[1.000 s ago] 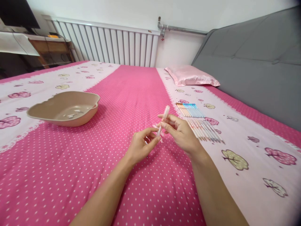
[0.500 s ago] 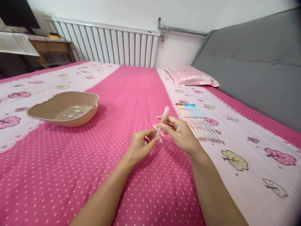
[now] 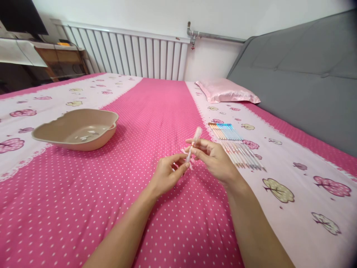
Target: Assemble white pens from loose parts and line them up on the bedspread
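Observation:
Between both hands, above the bed, a slim pale-pink pen (image 3: 198,134) is held tilted, its upper end leaning away and to the right. My left hand (image 3: 168,172) pinches its lower end between thumb and fingers. Higher up the barrel, my right hand (image 3: 211,156) grips it with thumb and fingertips. Some pale pink slender pieces show partly behind the fingers, but I cannot make out what they are. To the right of my right hand lie two neat rows: pens with blue and orange-brown ends (image 3: 227,131), and whitish pens (image 3: 245,154) nearer me.
A beige basin (image 3: 75,146) with small white bits inside stands on the pink dotted bedspread (image 3: 134,126) at left. Farther back are a pink pillow (image 3: 227,90), a grey headboard (image 3: 301,63), a white radiator (image 3: 134,50) and a desk with a monitor (image 3: 22,18).
The pen's upper end has tipped slightly to the right. Both hands keep their hold and have barely moved.

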`<act>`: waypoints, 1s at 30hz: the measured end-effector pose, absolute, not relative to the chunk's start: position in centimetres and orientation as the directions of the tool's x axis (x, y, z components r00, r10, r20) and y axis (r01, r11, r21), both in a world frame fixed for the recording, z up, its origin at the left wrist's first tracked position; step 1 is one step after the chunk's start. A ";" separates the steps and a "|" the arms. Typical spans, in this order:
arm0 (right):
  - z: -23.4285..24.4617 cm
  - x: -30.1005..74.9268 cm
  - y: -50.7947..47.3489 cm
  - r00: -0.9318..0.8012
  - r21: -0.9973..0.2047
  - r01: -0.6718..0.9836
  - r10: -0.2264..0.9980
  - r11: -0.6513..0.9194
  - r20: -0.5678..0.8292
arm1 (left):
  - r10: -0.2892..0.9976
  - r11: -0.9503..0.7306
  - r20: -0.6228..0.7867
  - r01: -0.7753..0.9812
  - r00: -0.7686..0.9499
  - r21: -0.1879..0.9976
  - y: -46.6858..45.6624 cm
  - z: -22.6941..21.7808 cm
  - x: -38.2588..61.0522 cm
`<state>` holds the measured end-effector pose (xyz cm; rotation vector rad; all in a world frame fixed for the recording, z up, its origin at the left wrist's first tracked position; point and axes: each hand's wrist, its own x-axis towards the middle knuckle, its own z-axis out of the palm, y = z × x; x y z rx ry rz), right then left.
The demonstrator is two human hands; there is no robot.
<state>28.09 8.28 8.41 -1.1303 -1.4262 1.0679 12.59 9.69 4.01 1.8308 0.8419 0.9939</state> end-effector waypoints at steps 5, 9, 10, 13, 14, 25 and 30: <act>8.4 28.1 8.2 -0.100 -0.978 0.112 0.981 0.176 0.165 | 0.830 -0.408 0.291 0.162 0.476 0.899 9.6 4.2 12.5; 8.4 28.1 8.2 -0.110 -0.979 0.101 0.980 0.179 0.167 | 0.826 -0.414 0.293 0.167 0.481 0.895 9.5 4.4 12.5; 8.4 28.1 8.3 -0.111 -0.979 0.098 0.979 0.180 0.169 | 0.827 -0.416 0.294 0.171 0.479 0.893 9.5 4.5 12.5; 8.3 28.1 8.4 -0.105 -0.979 0.089 0.979 0.183 0.173 | 0.834 -0.413 0.292 0.179 0.467 0.893 9.5 4.5 12.5; 8.3 28.1 8.5 -0.102 -0.979 0.089 0.979 0.183 0.174 | 0.838 -0.410 0.291 0.181 0.462 0.894 9.5 4.4 12.5; 8.2 28.2 8.5 -0.092 -0.980 0.078 0.980 0.181 0.174 | 0.847 -0.397 0.286 0.175 0.447 0.901 9.6 4.1 12.6; 8.2 28.2 8.4 -0.122 -0.983 0.066 0.979 0.174 0.165 | 0.831 -0.423 0.297 0.187 0.469 0.887 9.6 4.4 12.5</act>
